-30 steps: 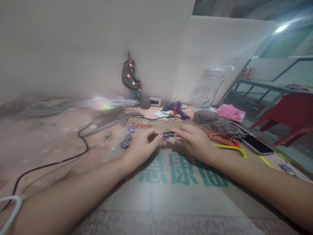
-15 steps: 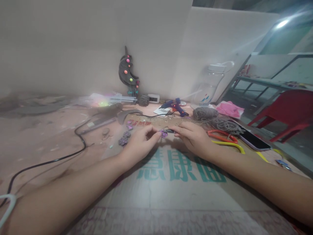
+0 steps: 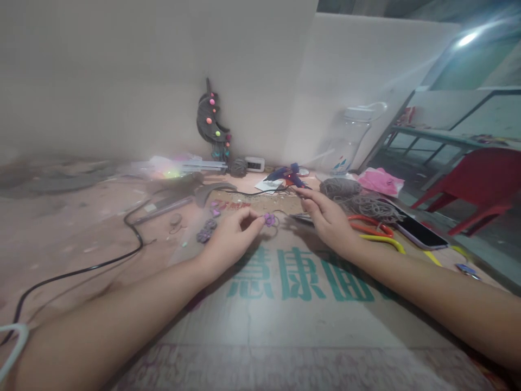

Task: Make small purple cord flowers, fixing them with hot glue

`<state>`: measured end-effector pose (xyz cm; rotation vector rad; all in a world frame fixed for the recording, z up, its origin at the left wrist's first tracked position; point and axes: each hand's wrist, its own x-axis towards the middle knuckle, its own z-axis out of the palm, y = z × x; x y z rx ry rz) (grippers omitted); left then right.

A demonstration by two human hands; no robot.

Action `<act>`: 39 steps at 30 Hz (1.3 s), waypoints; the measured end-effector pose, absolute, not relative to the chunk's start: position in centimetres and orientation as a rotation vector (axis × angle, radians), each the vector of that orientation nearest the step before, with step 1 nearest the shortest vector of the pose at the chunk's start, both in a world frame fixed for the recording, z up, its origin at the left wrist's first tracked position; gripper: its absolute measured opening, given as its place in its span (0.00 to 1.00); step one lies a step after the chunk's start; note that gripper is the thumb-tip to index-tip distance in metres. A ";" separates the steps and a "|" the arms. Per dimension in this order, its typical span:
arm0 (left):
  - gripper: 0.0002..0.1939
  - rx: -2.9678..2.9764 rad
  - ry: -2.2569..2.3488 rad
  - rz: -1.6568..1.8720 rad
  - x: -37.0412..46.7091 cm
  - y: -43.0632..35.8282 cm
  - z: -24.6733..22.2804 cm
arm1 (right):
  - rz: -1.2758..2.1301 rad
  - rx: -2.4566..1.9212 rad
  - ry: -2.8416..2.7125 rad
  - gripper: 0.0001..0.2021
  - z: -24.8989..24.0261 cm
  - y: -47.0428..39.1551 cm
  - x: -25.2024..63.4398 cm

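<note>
My left hand (image 3: 238, 233) pinches a small purple flower (image 3: 269, 219) between thumb and fingertips, above the printed cardboard (image 3: 285, 326). A thin dark strand curls beside the flower. My right hand (image 3: 325, 214) is raised to the right of it, fingers stretched forward and apart from the flower; nothing shows in its fingertips. Under and beside that hand lie pliers (image 3: 302, 218) with a pointed metal tip. More small purple and grey flowers (image 3: 207, 232) rest just left of my left hand.
A blue glue gun (image 3: 285, 174) stands at the back. Grey yarn (image 3: 340, 187), orange handles (image 3: 368, 224), a yellow handle (image 3: 385, 240) and a phone (image 3: 423, 231) lie at the right. A black cable (image 3: 81, 270) crosses the left. A clear jug (image 3: 352, 141) stands behind.
My right hand has moved away from the purple flower, up and to the right, and its fingers have opened. The pliers' tip now shows beside it. My left hand stays put.
</note>
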<state>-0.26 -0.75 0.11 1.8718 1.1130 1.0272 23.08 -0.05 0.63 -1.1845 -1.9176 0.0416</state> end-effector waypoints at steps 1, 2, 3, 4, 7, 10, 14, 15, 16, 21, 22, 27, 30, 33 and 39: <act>0.13 1.879 1.115 1.034 -0.3 -0.7 0.1 | 0.020 -1.144 -1.964 0.19 0.6 -0.1 23.0; 0.13 1.885 1.114 1.037 -0.3 -0.7 0.2 | -0.011 -1.095 -2.022 0.18 0.7 -0.2 23.0; 0.13 1.891 1.108 1.038 -0.3 -0.8 0.2 | -0.050 -1.049 -2.084 0.18 0.7 -0.4 22.9; 0.13 1.895 1.097 1.038 -0.3 -0.8 0.2 | -0.099 -1.007 -2.143 0.18 0.8 -0.5 22.8; 0.12 1.909 1.061 1.046 -0.3 -0.9 0.2 | -0.261 -0.918 -2.272 0.16 0.9 -0.8 22.6; 0.11 1.925 1.059 1.057 -0.2 -1.1 0.2 | -0.394 -0.859 -2.301 0.14 0.9 -0.7 22.5; 0.10 1.942 1.082 1.066 -0.3 -1.2 0.3 | -0.471 -0.821 -2.299 0.14 0.7 -0.6 22.6; 0.10 1.946 1.085 1.068 -0.3 -1.2 0.3 | -0.481 -0.820 -2.301 0.14 0.7 -0.6 22.6; 0.10 1.952 1.085 1.071 -0.3 -1.1 0.3 | -0.488 -0.822 -2.304 0.14 0.7 -0.6 22.6; 0.10 1.961 1.071 1.075 -0.3 -1.2 0.5 | -0.485 -0.830 -2.315 0.14 1.1 -0.8 22.5; 0.11 1.959 1.069 1.070 -0.3 -1.2 0.5 | -0.484 -0.827 -2.313 0.14 1.1 -0.8 22.5; 0.11 1.966 1.058 1.070 -0.3 -1.2 0.4 | -0.464 -0.810 -2.304 0.13 0.8 -0.7 22.6; 0.12 1.964 1.059 1.073 -0.4 -1.1 0.2 | -0.447 -0.806 -2.307 0.13 0.8 -0.7 22.6; 0.12 1.957 1.055 1.071 -0.4 -1.0 0.2 | -0.435 -0.807 -2.307 0.13 0.8 -0.7 22.5; 0.12 1.942 1.057 1.053 -0.4 -1.0 0.3 | -0.429 -0.791 -2.300 0.13 1.0 -0.7 22.4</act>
